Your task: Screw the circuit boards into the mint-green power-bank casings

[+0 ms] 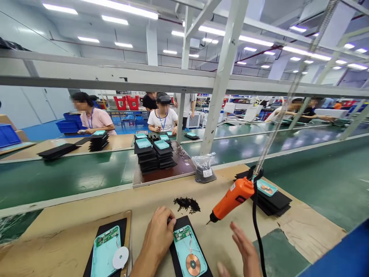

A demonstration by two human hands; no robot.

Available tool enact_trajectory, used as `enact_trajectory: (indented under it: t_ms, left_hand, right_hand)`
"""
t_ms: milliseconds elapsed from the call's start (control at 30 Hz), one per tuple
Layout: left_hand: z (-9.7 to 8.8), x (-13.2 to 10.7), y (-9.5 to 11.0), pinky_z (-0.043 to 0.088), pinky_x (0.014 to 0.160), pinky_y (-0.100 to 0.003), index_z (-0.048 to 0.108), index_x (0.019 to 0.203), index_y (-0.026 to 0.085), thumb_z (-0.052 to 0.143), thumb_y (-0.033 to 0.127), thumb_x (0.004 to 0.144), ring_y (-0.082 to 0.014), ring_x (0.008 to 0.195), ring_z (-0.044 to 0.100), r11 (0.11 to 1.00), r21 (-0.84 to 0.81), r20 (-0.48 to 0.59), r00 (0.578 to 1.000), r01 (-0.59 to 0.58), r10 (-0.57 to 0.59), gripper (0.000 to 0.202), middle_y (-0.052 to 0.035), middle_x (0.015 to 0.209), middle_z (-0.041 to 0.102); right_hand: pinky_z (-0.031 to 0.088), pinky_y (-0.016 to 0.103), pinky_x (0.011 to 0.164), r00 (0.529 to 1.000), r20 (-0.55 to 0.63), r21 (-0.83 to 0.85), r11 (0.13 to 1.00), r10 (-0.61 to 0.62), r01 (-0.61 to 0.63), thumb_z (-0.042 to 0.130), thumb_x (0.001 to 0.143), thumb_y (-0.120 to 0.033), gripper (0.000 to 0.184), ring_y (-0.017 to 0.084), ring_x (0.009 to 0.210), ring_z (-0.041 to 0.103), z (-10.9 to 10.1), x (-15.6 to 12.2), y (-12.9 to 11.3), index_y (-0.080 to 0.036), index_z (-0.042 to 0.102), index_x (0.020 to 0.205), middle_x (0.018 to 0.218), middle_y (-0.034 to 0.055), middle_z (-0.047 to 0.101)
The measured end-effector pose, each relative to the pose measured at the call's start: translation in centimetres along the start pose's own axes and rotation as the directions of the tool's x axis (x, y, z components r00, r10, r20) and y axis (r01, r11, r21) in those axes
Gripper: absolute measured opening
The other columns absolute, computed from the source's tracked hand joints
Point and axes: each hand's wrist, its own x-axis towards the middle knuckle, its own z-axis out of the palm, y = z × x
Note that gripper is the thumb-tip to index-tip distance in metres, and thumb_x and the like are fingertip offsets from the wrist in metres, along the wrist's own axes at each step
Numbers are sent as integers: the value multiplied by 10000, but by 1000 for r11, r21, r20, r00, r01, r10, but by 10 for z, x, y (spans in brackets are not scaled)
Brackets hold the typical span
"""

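My left hand [157,236] rests with fingers curled on the top left corner of a black tray holding a teal device shell [188,250] with a copper coil and a green circuit board. My right hand [245,250] is open, fingers spread, empty, just below the tip of an orange electric screwdriver [232,198] that hangs tilted from a coiled spring cord. A small pile of black screws [187,204] lies on the bench above the shell. A second teal shell [106,252] with a white disc sits in a tray to the left.
A bag of screws [204,169] stands behind the pile. Stacked black trays with teal shells [154,154] sit on a brown board; another stack [272,196] lies at right. A green conveyor belt [63,175] runs across. Other people work at the far benches.
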Motion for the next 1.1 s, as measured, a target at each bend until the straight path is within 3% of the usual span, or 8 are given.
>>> enact_trajectory:
  t_ms: [67, 167, 233, 333, 567, 700, 900, 1100]
  left_hand:
    - [-1, 1, 2, 474, 933, -420, 600, 860, 233, 529, 142, 973, -291, 1063, 661, 999, -41, -17, 1000, 13, -14, 162, -86, 1034, 715]
    - [-1, 1, 5, 474, 895, -414, 611, 830, 241, 563, 187, 946, -287, 991, 670, 993, -115, -14, 1000, 11, -13, 137, -81, 990, 728]
    - [-2, 2, 7, 469, 858, -406, 632, 807, 240, 600, 235, 918, -286, 939, 666, 983, -180, -14, 1000, 16, -19, 116, -78, 952, 735]
    - [-5, 3, 8, 443, 815, -389, 680, 803, 230, 634, 365, 891, -279, 885, 634, 958, -281, -18, 998, 53, -61, 168, -78, 913, 736]
    - [-12, 4, 14, 380, 769, -361, 725, 814, 197, 700, 651, 826, -227, 776, 510, 878, -462, 76, 992, 122, -98, 455, -49, 804, 669]
    - [-9, 5, 15, 365, 759, -346, 756, 824, 176, 769, 662, 774, -212, 765, 497, 839, -520, 99, 987, 159, -125, 489, -42, 780, 661]
    - [-4, 6, 9, 350, 736, -317, 738, 809, 176, 867, 767, 722, -178, 746, 454, 732, -657, 105, 983, 180, -148, 611, -14, 773, 612]
    - [-6, 3, 13, 402, 772, -298, 752, 834, 181, 896, 790, 740, -189, 804, 505, 656, -731, 136, 982, 189, -131, 633, -15, 795, 620]
  right_hand:
    - [492, 615, 1272, 950, -82, 162, 945, 300, -284, 799, 968, -522, 936, 415, 1618, 472, 11, 23, -7, -276, 331, 1740, 1766, 183, 433]
    - [584, 505, 1141, 880, -94, 420, 820, 466, -389, 808, 954, -608, 832, 359, 1446, 637, 30, 68, -27, -266, 447, 1621, 1570, 175, 629]
    - [626, 385, 935, 870, -77, 525, 762, 486, -379, 820, 964, -587, 649, 274, 1088, 759, 42, 95, -38, -232, 569, 1446, 1159, 104, 780]
    - [549, 292, 665, 882, -100, 670, 687, 460, -282, 868, 947, -526, 510, 176, 655, 637, 55, 130, -53, -211, 599, 1246, 713, -40, 653]
    - [580, 304, 632, 964, 99, 721, 650, 246, -240, 1012, 801, -409, 485, 166, 617, 695, 63, 203, -92, -160, 685, 1059, 806, -1, 697]
    - [459, 262, 452, 957, 157, 787, 554, 244, -271, 946, 851, -505, 480, 107, 427, 490, 77, 209, -106, -214, 610, 1031, 601, -102, 525]
    - [458, 239, 403, 926, 186, 950, 181, 328, -255, 891, 896, -422, 375, 84, 371, 408, 81, 186, -117, -262, 563, 983, 562, -123, 472]
    - [470, 238, 407, 927, 161, 966, 138, 338, -219, 866, 912, -364, 298, 84, 372, 421, 69, 189, -115, -257, 598, 988, 571, -111, 496]
